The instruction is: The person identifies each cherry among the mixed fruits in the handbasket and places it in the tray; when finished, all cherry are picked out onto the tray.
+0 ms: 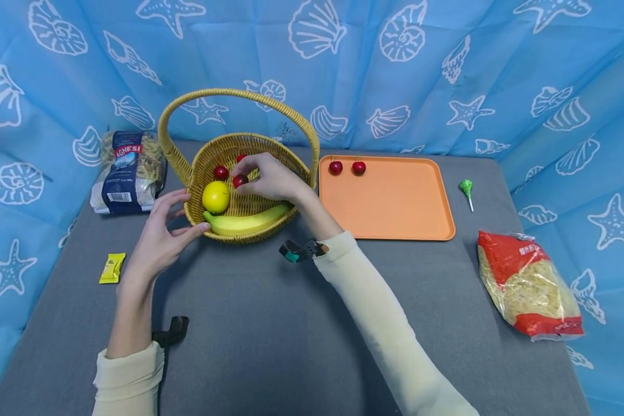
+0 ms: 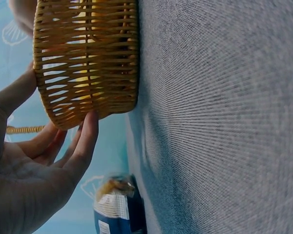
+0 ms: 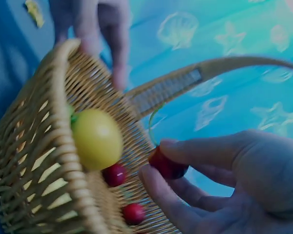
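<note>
A wicker basket [image 1: 249, 236] with a tall arched handle stands at the back left of the table. My left hand [image 1: 158, 237] grips its left end, with the thumb at the rim and fingers against the woven wall [image 2: 88, 73]. Over the basket's inside, my right hand [image 1: 271, 178] pinches a dark red cherry [image 3: 167, 163] with a thin green stem between thumb and fingers. Inside the basket are a yellow round fruit [image 1: 215, 197], a banana [image 1: 247, 222] along the near side, and two more red cherries, one [image 1: 221, 173] beside the yellow fruit and another [image 1: 241, 158] partly behind my right hand.
An orange tray [image 1: 390, 202] right of the basket bears two cherries [image 1: 347, 167] near its back left corner. A pasta bag [image 1: 127, 170] and a yellow packet [image 1: 112, 268] lie left. A green lollipop [image 1: 466, 188] and red-and-clear bag [image 1: 530, 286] are right. Blue curtain hangs behind.
</note>
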The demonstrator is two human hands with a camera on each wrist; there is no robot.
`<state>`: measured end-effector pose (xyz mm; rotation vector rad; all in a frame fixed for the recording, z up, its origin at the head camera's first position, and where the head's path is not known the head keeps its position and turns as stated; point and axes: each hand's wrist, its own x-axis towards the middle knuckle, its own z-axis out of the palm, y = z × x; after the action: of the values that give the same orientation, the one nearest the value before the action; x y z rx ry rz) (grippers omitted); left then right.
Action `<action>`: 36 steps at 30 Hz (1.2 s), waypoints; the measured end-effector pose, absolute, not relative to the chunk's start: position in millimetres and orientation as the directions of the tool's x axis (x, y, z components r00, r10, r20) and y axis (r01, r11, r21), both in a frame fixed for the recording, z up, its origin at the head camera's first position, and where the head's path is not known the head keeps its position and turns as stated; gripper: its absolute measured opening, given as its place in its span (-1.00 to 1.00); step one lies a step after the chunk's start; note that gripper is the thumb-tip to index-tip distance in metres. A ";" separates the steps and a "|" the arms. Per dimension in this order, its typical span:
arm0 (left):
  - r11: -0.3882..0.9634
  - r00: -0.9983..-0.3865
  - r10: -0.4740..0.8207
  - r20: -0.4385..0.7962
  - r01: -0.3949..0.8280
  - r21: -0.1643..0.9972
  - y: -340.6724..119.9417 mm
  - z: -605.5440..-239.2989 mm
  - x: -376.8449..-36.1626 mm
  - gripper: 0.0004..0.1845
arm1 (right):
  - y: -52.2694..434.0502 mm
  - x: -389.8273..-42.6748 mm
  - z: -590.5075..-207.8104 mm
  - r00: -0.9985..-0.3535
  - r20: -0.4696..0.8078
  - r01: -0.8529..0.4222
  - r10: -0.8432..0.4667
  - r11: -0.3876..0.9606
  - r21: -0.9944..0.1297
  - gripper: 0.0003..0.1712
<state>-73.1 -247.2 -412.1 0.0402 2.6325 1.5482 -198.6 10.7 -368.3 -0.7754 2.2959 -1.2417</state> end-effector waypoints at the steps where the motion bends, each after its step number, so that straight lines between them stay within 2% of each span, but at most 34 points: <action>1: 0.487 -0.996 0.065 -0.064 -0.025 0.873 -247.0 -411.9 -73.1 -0.17 | 15.2 -194.7 -364.1 -0.756 -0.072 -0.283 -0.651 0.423 -0.861 -0.64; 11: 0.489 -0.997 0.062 -0.052 -0.015 0.872 -246.7 -413.8 -73.7 -0.17 | 76.9 -151.4 -330.9 -0.741 0.095 -0.250 -0.664 0.143 -0.958 -0.67; 17: 0.476 -0.996 0.065 -0.068 -0.029 0.879 -246.9 -412.6 -73.0 -0.16 | 127.0 -137.4 -325.3 -0.726 0.202 -0.272 -0.657 0.005 -0.962 -0.66; 21: 0.467 -0.994 0.067 -0.082 -0.041 0.883 -247.4 -412.6 -73.3 -0.14 | 162.5 -138.2 -328.4 -0.759 0.268 -0.305 -0.594 -0.040 -0.952 -0.67; 24: 0.467 -0.994 0.072 -0.077 -0.034 0.884 -247.5 -412.3 -72.9 -0.15 | 187.0 -145.8 -337.3 -0.813 0.299 -0.313 -0.500 -0.059 -0.948 -0.67; 27: 0.465 -0.995 0.076 -0.064 -0.022 0.885 -247.2 -412.0 -72.3 -0.15 | 208.2 -157.2 -350.1 -0.887 0.270 -0.289 -0.374 -0.006 -0.957 -0.64; 30: 0.467 -0.996 0.076 -0.056 -0.014 0.884 -246.9 -412.2 -72.2 -0.15 | 225.7 -168.8 -365.7 -0.952 0.197 -0.238 -0.235 0.163 -0.957 -0.62; 33: 0.469 -0.996 0.073 -0.059 -0.018 0.883 -246.2 -411.9 -72.3 -0.15 | 239.4 -179.8 -385.5 -0.983 0.140 -0.172 -0.117 0.345 -0.923 -0.59; 36: 0.473 -0.995 0.072 -0.069 -0.027 0.881 -245.6 -411.3 -72.9 -0.14 | 249.4 -191.0 -408.4 -0.993 0.111 -0.112 -0.028 0.447 -0.888 -0.56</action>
<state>-72.9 -245.6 -411.3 0.0398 2.6129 1.5644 -191.0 249.4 -408.4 -0.1325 2.7392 -1.6900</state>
